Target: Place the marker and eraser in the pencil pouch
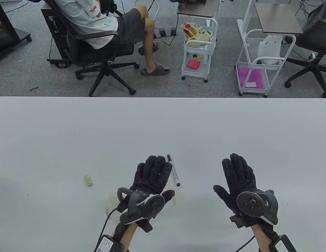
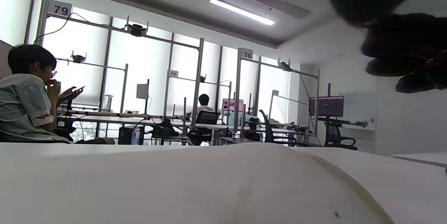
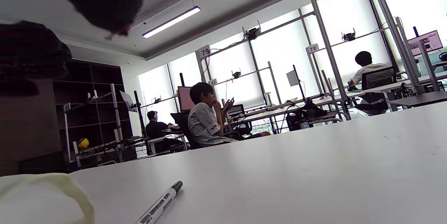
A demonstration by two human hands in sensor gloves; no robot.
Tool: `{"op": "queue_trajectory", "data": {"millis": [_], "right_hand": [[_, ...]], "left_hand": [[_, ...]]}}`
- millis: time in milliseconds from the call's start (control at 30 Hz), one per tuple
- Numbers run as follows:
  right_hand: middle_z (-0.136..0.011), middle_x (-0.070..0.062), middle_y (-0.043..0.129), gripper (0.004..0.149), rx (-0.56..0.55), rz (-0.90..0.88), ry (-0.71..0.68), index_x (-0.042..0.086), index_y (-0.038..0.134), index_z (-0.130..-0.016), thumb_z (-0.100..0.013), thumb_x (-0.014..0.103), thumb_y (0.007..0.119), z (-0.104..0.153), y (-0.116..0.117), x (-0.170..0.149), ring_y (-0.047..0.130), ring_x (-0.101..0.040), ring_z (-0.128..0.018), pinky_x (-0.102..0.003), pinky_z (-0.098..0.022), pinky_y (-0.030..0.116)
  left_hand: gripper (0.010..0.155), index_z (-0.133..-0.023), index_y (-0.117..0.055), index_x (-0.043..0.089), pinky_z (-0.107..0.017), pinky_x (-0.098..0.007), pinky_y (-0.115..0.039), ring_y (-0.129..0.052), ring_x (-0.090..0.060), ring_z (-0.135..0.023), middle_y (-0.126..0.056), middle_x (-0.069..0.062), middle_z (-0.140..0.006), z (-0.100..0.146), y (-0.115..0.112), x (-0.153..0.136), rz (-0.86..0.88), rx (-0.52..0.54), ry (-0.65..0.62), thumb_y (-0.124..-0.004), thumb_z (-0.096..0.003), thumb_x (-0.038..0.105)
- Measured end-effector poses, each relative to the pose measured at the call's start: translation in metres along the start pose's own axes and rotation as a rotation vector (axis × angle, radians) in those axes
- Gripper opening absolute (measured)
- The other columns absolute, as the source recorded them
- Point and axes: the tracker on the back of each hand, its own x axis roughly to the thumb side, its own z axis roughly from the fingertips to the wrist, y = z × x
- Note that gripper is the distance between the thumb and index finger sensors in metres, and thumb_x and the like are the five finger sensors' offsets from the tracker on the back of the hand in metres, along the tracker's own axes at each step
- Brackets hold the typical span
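A black-capped white marker lies on the white table, just right of my left hand's fingertips. It also shows in the right wrist view. A small pale green eraser lies to the left. The translucent pencil pouch lies flat under my left hand, which is spread open over it with fingers straight. The pouch fills the foreground of the left wrist view and shows in the right wrist view's corner. My right hand is open and empty, to the right of the marker.
Beyond the table's far edge are a seated person on an office chair, two white carts and another chair. Cables run from both wrists off the bottom edge.
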Motion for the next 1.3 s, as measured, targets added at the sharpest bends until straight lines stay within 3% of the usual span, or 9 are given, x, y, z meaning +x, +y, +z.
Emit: {"op": "queue_trajectory", "data": {"millis": [367,567,700,833,1000,1133,1300], "right_hand": [[-0.118,-0.018,0.025,0.089,0.044,0.01,-0.039,0.021,0.028,-0.113,-0.044,0.05,0.077,-0.002,0.011,0.011,0.037,-0.052,-0.11,-0.07,-0.071,0.043],[-0.118,-0.018,0.027,0.089,0.094,0.017,-0.14,0.021,0.029,-0.113,-0.044,0.05,0.077,-0.01,0.02,0.034,0.039,-0.052,-0.11,-0.07,-0.07,0.045],[-0.117,-0.017,0.035,0.085,0.258,-0.004,-0.227,0.021,0.039,-0.113,-0.044,0.05,0.078,-0.024,0.038,0.055,0.046,-0.051,-0.109,-0.069,-0.07,0.048],[-0.118,-0.017,0.031,0.092,0.501,-0.027,-0.302,0.022,0.034,-0.114,-0.042,0.053,0.082,-0.038,0.07,0.075,0.045,-0.051,-0.11,-0.069,-0.07,0.047],[-0.119,-0.01,0.023,0.098,0.71,0.031,-0.324,0.032,0.024,-0.113,-0.039,0.057,0.084,-0.057,0.107,0.093,0.068,-0.044,-0.1,-0.061,-0.066,0.061],[-0.118,-0.007,0.038,0.091,0.702,0.017,-0.338,0.033,0.038,-0.112,-0.038,0.051,0.088,-0.061,0.123,0.102,0.083,-0.036,-0.088,-0.054,-0.059,0.071],[-0.113,-0.009,0.056,0.082,0.578,0.024,-0.376,0.031,0.054,-0.107,-0.036,0.049,0.091,-0.057,0.123,0.106,0.092,-0.031,-0.078,-0.05,-0.053,0.077]], "left_hand": [[0.088,-0.113,-0.033,0.029,-0.081,-0.062,-0.046,-0.044,-0.037,-0.116,-0.035,-0.008,-0.125,-0.001,0.001,-0.003,-0.001,-0.002,0.011,-0.066,-0.0394,0.063],[0.087,-0.113,-0.033,0.029,-0.081,-0.062,-0.047,-0.044,-0.037,-0.116,-0.036,-0.007,-0.125,-0.002,0.001,-0.005,-0.012,-0.014,0.02,-0.066,-0.0394,0.063],[0.087,-0.113,-0.034,0.029,-0.081,-0.062,-0.047,-0.045,-0.037,-0.116,-0.036,-0.008,-0.125,-0.002,0.004,-0.01,-0.005,0.006,0.04,-0.066,-0.0394,0.062],[0.087,-0.113,-0.034,0.029,-0.08,-0.062,-0.048,-0.046,-0.037,-0.116,-0.037,-0.008,-0.125,-0.002,0.002,-0.015,-0.037,0.004,0.048,-0.066,-0.0395,0.062],[0.087,-0.113,-0.034,0.029,-0.08,-0.062,-0.048,-0.046,-0.037,-0.116,-0.037,-0.008,-0.125,-0.002,0.003,-0.018,-0.031,0.009,0.066,-0.066,-0.0398,0.062],[0.086,-0.113,-0.034,0.029,-0.08,-0.062,-0.048,-0.047,-0.037,-0.116,-0.038,-0.008,-0.125,-0.001,0.004,-0.021,-0.032,0.02,0.076,-0.066,-0.0398,0.062],[0.086,-0.113,-0.034,0.029,-0.08,-0.062,-0.048,-0.047,-0.038,-0.116,-0.038,-0.008,-0.125,-0.002,0.005,-0.024,-0.021,0.025,0.09,-0.065,-0.0401,0.062]]}}
